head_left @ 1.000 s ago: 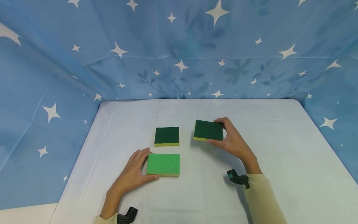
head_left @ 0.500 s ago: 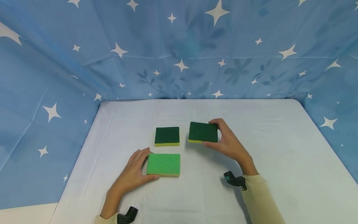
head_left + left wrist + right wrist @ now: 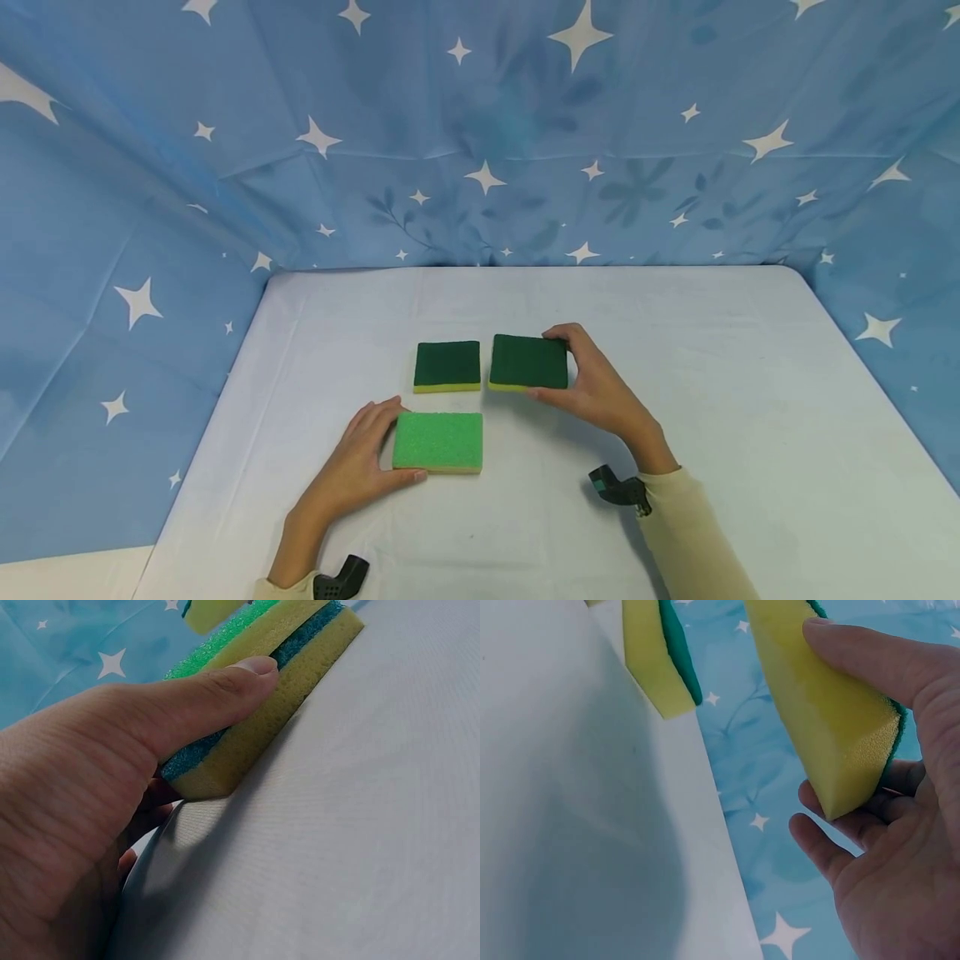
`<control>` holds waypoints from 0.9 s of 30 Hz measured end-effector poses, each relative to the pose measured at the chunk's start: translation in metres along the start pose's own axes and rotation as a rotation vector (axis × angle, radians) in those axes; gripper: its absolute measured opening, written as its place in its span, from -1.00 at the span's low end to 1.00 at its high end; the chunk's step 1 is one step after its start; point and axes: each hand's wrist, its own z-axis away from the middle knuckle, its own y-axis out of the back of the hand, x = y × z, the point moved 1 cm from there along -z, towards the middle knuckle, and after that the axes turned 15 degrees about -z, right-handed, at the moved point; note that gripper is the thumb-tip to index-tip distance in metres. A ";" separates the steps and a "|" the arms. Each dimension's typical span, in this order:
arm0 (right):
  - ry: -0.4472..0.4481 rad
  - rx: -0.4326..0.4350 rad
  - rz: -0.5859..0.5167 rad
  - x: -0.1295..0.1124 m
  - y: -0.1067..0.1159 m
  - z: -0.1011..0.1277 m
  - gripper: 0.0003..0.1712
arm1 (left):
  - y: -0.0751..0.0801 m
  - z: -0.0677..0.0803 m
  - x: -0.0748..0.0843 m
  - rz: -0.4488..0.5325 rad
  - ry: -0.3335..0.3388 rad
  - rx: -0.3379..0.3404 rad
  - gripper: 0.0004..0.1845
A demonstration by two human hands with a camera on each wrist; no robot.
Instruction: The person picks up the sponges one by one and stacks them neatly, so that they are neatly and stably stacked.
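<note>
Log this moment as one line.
right hand: grips dark green square sponge, lifted | left hand: holds light green sponge on table

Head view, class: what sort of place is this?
Probably a staged recording booth, not a kitchen: starry blue cloth hangs as walls around a white-covered table bearing only sponges.

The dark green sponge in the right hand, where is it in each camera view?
Head: dark green sponge at table centre, gripped by the right hand.
Left wrist: not in view.
Right wrist: upper right, yellow underside showing.
Shared landmark: the neighbouring dark sponge.
</note>
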 end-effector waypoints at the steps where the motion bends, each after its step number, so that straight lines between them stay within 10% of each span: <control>1: 0.003 -0.005 -0.001 0.000 -0.002 0.000 -0.05 | 0.000 0.000 0.000 -0.001 -0.001 0.000 -0.02; 27: 0.119 -0.113 -0.061 -0.007 -0.051 -0.002 -0.12 | 0.000 0.000 0.000 -0.004 -0.008 0.003 -0.06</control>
